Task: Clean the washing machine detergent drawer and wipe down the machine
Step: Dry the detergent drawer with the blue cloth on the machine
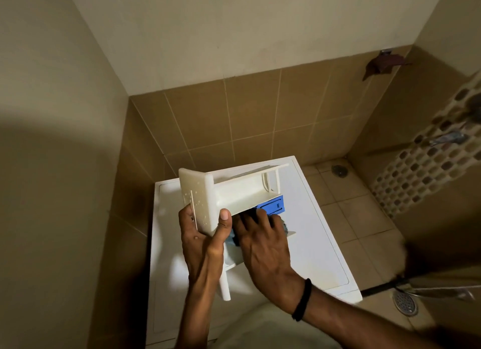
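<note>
The drawer [242, 189] is held tilted on its side over the middle of the machine [317, 249] top, with its front panel toward the left edge. I cannot tell whether it touches the top. The left hand [203, 242] grips that panel, thumb on the inner face and fingers curled behind it. The right hand [263, 247] lies with fingers stretched out, pressing a blue-grey cloth [232, 238] into the drawer, just beside the blue insert [272, 205]. A black band [303, 299] circles the right wrist.
</note>
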`<state>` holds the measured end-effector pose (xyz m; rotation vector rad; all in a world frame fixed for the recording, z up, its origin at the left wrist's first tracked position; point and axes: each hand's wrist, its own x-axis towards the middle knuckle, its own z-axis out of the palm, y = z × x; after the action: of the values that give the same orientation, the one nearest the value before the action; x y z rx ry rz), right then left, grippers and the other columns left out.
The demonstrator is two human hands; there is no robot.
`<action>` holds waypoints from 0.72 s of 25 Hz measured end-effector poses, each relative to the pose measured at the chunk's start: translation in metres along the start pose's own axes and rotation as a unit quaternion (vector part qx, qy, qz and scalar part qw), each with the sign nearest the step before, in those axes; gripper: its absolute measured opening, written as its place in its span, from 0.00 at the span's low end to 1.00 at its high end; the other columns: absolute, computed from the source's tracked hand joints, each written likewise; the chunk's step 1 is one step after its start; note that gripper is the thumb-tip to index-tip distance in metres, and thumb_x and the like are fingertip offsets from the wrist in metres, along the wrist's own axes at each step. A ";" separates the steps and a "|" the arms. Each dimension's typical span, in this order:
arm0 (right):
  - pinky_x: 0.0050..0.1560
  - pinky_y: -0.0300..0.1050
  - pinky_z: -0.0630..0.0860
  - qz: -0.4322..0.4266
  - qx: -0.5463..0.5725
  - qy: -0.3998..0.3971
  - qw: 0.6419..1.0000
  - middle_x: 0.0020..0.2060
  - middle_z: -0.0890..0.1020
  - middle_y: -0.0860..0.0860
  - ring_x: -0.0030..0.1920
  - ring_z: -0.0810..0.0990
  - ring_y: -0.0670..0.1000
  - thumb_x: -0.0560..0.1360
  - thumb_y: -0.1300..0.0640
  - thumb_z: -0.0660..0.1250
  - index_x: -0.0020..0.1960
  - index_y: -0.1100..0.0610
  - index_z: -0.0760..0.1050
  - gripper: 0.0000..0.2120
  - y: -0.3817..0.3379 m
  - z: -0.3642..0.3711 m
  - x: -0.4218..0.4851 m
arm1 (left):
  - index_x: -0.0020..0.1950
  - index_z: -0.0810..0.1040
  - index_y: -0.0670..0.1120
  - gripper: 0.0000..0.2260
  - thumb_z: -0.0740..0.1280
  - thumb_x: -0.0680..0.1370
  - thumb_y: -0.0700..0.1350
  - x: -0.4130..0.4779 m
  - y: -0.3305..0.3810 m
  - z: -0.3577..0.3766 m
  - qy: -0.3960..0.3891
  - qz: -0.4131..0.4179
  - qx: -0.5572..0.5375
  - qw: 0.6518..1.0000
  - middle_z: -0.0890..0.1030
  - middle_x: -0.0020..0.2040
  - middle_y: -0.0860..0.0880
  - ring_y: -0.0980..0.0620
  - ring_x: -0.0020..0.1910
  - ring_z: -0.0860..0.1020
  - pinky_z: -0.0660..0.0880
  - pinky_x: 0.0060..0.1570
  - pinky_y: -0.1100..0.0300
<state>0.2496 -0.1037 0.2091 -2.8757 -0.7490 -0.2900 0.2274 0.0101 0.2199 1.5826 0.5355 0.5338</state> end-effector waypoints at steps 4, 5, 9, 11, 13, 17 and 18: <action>0.42 0.49 0.63 0.001 0.045 -0.021 0.999 0.35 0.79 0.49 0.42 0.72 0.57 0.64 0.59 0.73 0.42 0.53 0.79 0.08 -0.007 -0.006 0.013 | 0.68 0.74 0.47 0.38 0.72 0.66 0.69 -0.001 -0.005 -0.001 0.026 0.021 0.039 0.999 0.81 0.57 0.46 0.45 0.54 0.81 0.80 0.51 0.51; 0.40 0.48 0.61 -0.010 0.130 -0.021 0.991 0.33 0.77 0.47 0.41 0.69 0.56 0.64 0.61 0.69 0.39 0.52 0.76 0.06 -0.007 -0.009 0.014 | 0.68 0.73 0.47 0.39 0.72 0.65 0.70 0.001 -0.006 -0.003 0.035 0.018 0.042 0.998 0.81 0.57 0.46 0.44 0.54 0.81 0.80 0.51 0.52; 0.42 0.47 0.61 -0.048 0.165 -0.013 0.985 0.41 0.80 0.45 0.44 0.68 0.54 0.72 0.60 0.58 0.47 0.50 0.76 0.11 -0.002 -0.013 0.009 | 0.67 0.75 0.43 0.38 0.72 0.67 0.68 0.008 -0.004 -0.005 0.049 0.017 0.001 0.999 0.82 0.55 0.47 0.49 0.52 0.82 0.78 0.48 0.62; 0.43 0.49 0.68 0.007 0.067 -0.014 0.998 0.41 0.82 0.48 0.45 0.74 0.56 0.70 0.57 0.72 0.49 0.51 0.80 0.08 0.003 -0.010 0.013 | 0.65 0.75 0.45 0.35 0.73 0.67 0.65 0.004 -0.002 0.001 0.041 0.018 0.000 0.999 0.82 0.53 0.49 0.51 0.49 0.82 0.79 0.47 0.62; 0.43 0.49 0.69 0.020 0.052 -0.009 0.998 0.38 0.82 0.48 0.45 0.74 0.56 0.69 0.57 0.73 0.46 0.52 0.80 0.06 0.000 -0.006 0.013 | 0.64 0.75 0.47 0.33 0.73 0.66 0.66 0.003 -0.004 0.004 0.041 0.006 -0.004 0.999 0.82 0.51 0.52 0.54 0.48 0.82 0.78 0.47 0.61; 0.43 0.49 0.63 -0.073 0.171 -0.016 0.982 0.43 0.81 0.44 0.45 0.67 0.53 0.73 0.56 0.52 0.49 0.49 0.78 0.16 0.006 -0.007 0.008 | 0.65 0.76 0.46 0.36 0.71 0.66 0.68 0.007 -0.006 0.004 0.047 -0.001 -0.016 0.999 0.82 0.51 0.51 0.60 0.45 0.81 0.75 0.44 0.68; 0.44 0.49 0.62 -0.065 0.148 -0.005 0.987 0.43 0.81 0.43 0.45 0.68 0.52 0.74 0.55 0.53 0.50 0.48 0.78 0.15 0.012 -0.007 0.011 | 0.64 0.76 0.45 0.36 0.71 0.66 0.68 0.006 -0.005 0.005 0.047 0.001 -0.018 0.999 0.82 0.51 0.50 0.59 0.44 0.81 0.75 0.43 0.69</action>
<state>0.2643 -0.1100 0.2172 -2.5573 -0.9013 -0.1639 0.2352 0.0109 0.2145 1.5296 0.5918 0.6181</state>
